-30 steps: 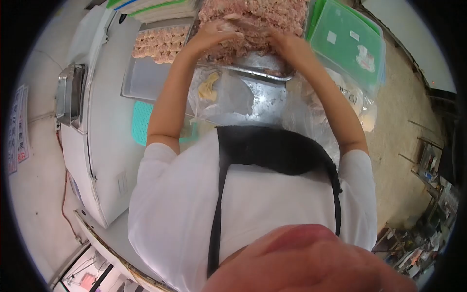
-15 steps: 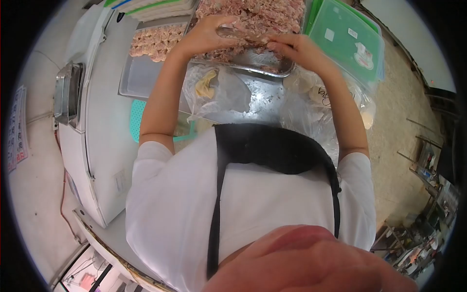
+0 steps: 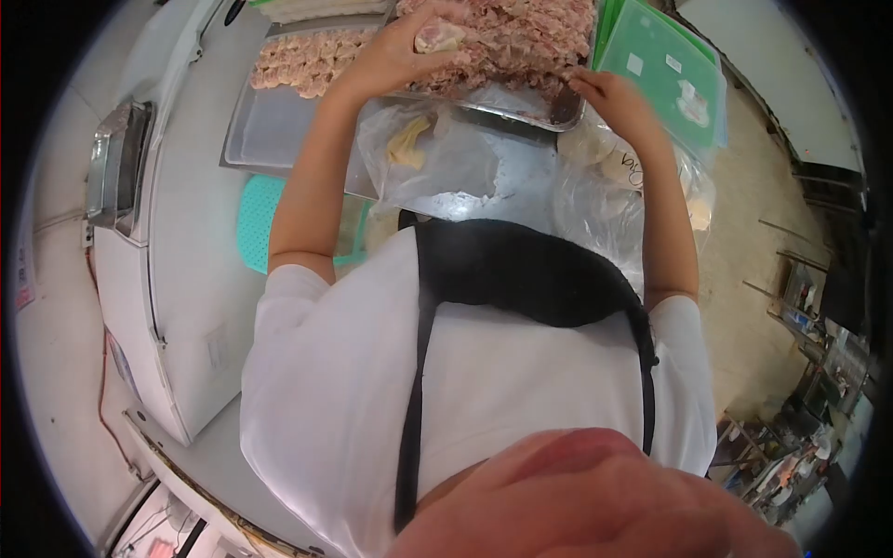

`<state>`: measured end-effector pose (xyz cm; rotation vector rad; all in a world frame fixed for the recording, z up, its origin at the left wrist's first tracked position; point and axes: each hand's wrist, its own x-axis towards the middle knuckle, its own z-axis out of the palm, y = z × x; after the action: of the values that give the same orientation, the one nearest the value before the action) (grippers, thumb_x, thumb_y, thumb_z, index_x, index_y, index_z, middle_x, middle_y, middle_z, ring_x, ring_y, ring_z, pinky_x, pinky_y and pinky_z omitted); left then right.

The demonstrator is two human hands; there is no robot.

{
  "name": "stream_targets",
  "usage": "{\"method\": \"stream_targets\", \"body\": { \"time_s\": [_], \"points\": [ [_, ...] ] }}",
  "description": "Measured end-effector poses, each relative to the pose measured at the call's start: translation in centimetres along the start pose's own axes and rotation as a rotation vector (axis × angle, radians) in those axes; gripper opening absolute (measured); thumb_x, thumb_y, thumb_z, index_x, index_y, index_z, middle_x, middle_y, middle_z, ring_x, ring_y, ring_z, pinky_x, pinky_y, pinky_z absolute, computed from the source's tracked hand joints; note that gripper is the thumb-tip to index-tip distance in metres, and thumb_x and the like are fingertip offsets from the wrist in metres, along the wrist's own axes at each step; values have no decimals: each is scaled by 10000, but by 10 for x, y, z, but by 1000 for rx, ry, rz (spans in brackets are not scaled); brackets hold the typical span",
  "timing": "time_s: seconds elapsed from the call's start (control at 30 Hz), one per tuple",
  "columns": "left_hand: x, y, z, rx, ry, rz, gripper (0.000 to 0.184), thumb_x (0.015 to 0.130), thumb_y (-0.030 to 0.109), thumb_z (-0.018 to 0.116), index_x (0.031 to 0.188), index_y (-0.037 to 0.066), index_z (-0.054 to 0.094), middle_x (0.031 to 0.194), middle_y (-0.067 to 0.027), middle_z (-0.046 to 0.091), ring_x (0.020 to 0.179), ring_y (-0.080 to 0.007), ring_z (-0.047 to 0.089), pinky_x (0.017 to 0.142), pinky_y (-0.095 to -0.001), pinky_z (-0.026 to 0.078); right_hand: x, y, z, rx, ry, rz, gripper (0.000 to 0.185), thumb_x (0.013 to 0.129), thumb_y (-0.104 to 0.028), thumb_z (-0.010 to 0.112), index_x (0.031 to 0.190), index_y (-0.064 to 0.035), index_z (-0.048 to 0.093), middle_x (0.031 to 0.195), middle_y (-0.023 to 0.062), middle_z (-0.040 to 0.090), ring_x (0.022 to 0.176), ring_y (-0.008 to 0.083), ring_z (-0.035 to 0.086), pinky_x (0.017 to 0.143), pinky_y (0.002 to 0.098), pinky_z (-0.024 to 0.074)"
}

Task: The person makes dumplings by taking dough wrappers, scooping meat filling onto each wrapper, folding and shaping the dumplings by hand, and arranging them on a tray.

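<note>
A metal tray (image 3: 535, 118) holds a heap of pinkish minced or chopped meat (image 3: 521, 42). My left hand (image 3: 405, 51), over the tray's left side, is wrapped round a pale piece of meat (image 3: 439, 37). At the tray's right edge, my right hand (image 3: 609, 98) has its fingers pressed together by the meat; whatever they may pinch is too small to make out. Left of the big tray, a shallower tray (image 3: 270, 135) carries rows of shaped meat pieces (image 3: 307, 60).
Green-lidded containers (image 3: 660, 70) stand at the right. Clear plastic bags (image 3: 600, 200), one with a yellow item (image 3: 406, 144), lie on the metal table (image 3: 521, 167). A turquoise basket (image 3: 258, 223) is at the left, beside a white freezer (image 3: 186, 260).
My hands have moved apart, the right one toward the tray's right edge. A pale piece of meat now shows in my left hand. The view has shifted slightly.
</note>
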<state>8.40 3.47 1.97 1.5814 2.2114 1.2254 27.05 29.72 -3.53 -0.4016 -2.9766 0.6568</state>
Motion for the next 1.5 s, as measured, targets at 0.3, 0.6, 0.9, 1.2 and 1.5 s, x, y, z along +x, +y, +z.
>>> {"method": "stream_targets", "body": {
  "time_s": [0.3, 0.6, 0.9, 1.2, 1.5],
  "points": [
    [-27, -36, -39, -42, -32, 141, 417, 740, 366, 750, 1014, 77, 628, 1063, -76, 654, 962, -211, 607, 857, -346, 463, -4, -132, -16, 276, 73, -295, 320, 893, -304, 593, 1084, -57, 657, 960, 160, 666, 857, 313, 630, 744, 348, 489],
    [-65, -93, -102, -102, -99, -50, 446, 722, 390, 754, 1011, 78, 618, 867, -85, 656, 753, -183, 601, 727, -316, 481, 17, -224, 9, 19, 194, -324, 289, 867, -281, 620, 1074, -84, 663, 914, 127, 673, 815, 320, 634, 713, 375, 497],
    [-147, -231, -183, 80, 91, -364, 545, 711, 341, 757, 1153, 71, 585, 943, -89, 636, 837, -182, 604, 750, -306, 478, -7, -195, 44, 425, 135, 61, 356, 913, -249, 594, 1116, 43, 612, 850, 33, 651, 684, 120, 582, 622, 256, 455],
    [-164, -264, -122, 234, 214, -413, 629, 730, 330, 719, 1265, 85, 495, 1041, -171, 642, 921, -318, 624, 822, -389, 479, -48, -198, 66, 890, 96, 435, 343, 967, -245, 505, 1238, -46, 574, 645, -74, 392, 510, 10, 302, 446, 169, 223],
    [-128, -303, -79, 379, 201, -389, 698, 736, 263, 683, 1339, 30, 421, 1225, -228, 546, 1122, -349, 532, 949, -413, 432, 10, -133, 27, -270, -71, 238, 323, 925, -309, 496, 926, -25, 648, 848, 189, 643, 780, 369, 612, 687, 441, 463]
  ]
}}
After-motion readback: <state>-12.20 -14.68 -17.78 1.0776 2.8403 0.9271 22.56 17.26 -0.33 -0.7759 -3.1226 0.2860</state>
